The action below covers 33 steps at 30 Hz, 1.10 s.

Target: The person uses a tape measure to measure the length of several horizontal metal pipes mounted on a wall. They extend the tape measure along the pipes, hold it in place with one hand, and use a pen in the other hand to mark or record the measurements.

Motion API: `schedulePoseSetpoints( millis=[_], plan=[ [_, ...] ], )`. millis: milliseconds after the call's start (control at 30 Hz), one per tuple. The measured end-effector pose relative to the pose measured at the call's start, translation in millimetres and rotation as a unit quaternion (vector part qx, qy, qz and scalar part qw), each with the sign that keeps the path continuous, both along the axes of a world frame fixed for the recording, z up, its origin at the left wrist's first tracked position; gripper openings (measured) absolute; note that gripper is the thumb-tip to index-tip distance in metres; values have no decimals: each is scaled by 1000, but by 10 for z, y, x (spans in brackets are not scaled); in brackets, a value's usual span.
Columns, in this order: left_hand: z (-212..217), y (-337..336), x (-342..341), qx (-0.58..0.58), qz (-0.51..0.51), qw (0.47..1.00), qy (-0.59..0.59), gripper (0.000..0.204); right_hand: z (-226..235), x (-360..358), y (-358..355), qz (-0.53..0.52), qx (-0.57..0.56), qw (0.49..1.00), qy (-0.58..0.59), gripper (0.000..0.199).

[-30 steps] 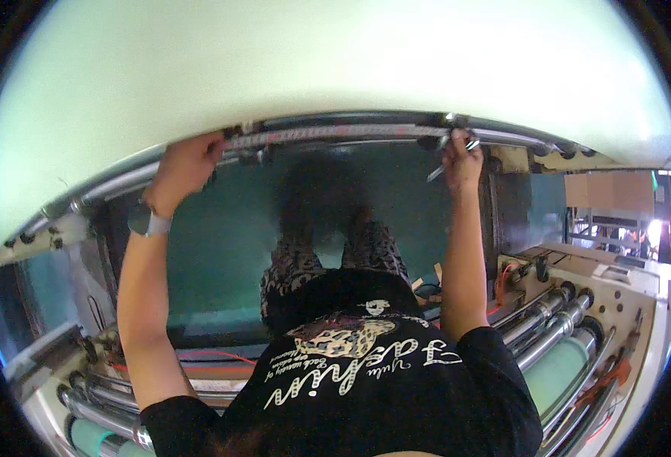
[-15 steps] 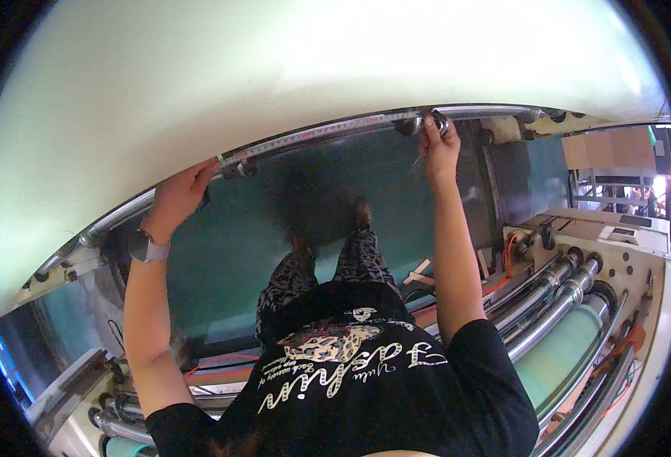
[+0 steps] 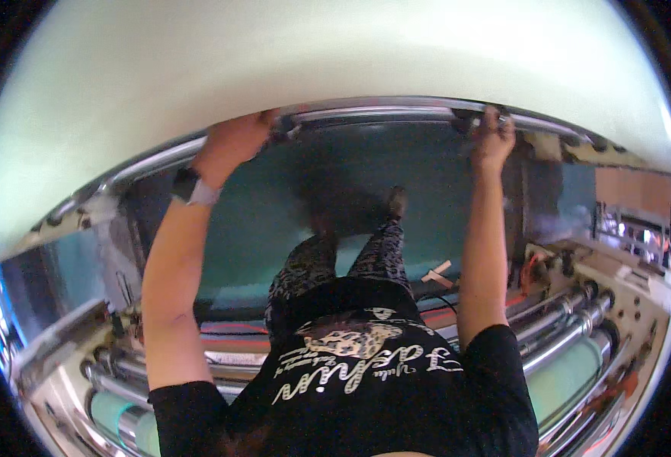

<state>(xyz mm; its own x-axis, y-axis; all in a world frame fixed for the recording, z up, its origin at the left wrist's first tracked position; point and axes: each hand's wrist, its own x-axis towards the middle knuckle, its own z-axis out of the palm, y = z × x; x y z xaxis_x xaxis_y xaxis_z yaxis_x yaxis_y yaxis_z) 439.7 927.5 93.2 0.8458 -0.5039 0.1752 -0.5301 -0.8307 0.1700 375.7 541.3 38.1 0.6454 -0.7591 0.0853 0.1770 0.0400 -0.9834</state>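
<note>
My left hand (image 3: 236,147), with a watch (image 3: 192,186) on its wrist, reaches to a shiny metal bar (image 3: 381,112) under a pale curved sheet. Its fingers are pressed together at the bar, beside a dark rounded part (image 3: 283,128); what they hold is hidden. Farther along the bar, my right hand (image 3: 494,143) is closed, fingertips up, around something small and shiny that I cannot make out. Next to it sits another dark part (image 3: 463,122). Faint reddish marks run along the bar between the hands. Motion blurs both sets of fingertips.
The large pale sheet (image 3: 335,53) fills the far side. Nearer me, metal rollers (image 3: 571,335) and a pale green roll (image 3: 568,377) sit in a machine frame at right, with more rollers (image 3: 110,385) at left. Crossed light strips (image 3: 438,274) lie by my legs.
The view has turned, so the bar and both hands appear farther right. Each hand keeps about the same place beside its dark part. The printed scale on the bar, readable before, is now blurred.
</note>
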Motion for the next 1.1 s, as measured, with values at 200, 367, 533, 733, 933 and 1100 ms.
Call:
schedulePoseSetpoints(
  millis=[200,367,533,733,933,1100],
  plan=[
    [-39,13,5,-83,-11,994,-68,24,19,-28,-49,73,3,997,10,10],
    [53,43,50,-64,0,996,55,26,0,-7,-94,55,20,998,-2,9],
    [48,97,85,-77,-43,990,108,27,53,-16,-77,98,31,995,-13,9],
    [28,176,130,-129,-115,972,158,23,50,10,-124,61,35,997,14,7],
    [135,268,133,-191,-139,926,295,20,-10,-13,-226,112,16,994,11,6],
    [134,269,130,-177,-98,945,257,20,-18,0,-201,111,36,993,-5,8]
  ],
)
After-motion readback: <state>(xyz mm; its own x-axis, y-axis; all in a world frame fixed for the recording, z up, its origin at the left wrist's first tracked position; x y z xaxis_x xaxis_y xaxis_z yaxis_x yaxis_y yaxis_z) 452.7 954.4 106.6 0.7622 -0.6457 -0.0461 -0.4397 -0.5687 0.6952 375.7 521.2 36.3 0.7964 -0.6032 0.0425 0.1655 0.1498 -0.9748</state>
